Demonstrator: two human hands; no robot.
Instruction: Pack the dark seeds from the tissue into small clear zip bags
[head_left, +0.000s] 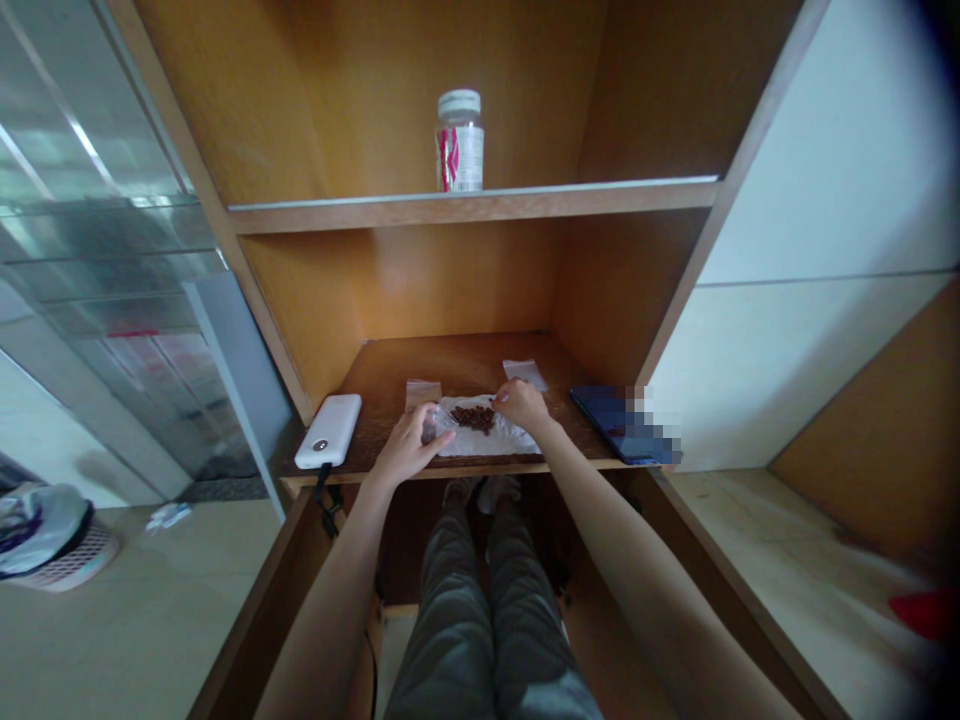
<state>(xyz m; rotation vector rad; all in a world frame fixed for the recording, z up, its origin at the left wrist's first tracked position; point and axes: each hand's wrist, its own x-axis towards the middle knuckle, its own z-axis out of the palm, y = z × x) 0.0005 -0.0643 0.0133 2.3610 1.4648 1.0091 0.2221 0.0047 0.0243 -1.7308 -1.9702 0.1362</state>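
A heap of small dark brown pieces (pixel 474 418) lies on a crumpled white sheet of paper (pixel 480 443) near the shelf's front edge. At the sheet's left end, my left hand (pixel 409 445) curls its thumb and fingers around what looks like a small clear plastic bag (pixel 430 428). My right hand (pixel 523 404) is over the sheet's right side, thumb and fingertips pinched together beside the heap. Whatever is in that pinch is too small to make out. Two small clear zip bags, one on the left (pixel 423 392) and one on the right (pixel 526 374), lie behind the sheet.
A white power bank (pixel 330 430) with a black cable (pixel 327 505) lies at the left. To the right is a dark phone-like device (pixel 619 425), partly blurred out. On the upper shelf (pixel 480 205) stands a white-capped bottle (pixel 460 145). A basket (pixel 64 555) is on the floor at left.
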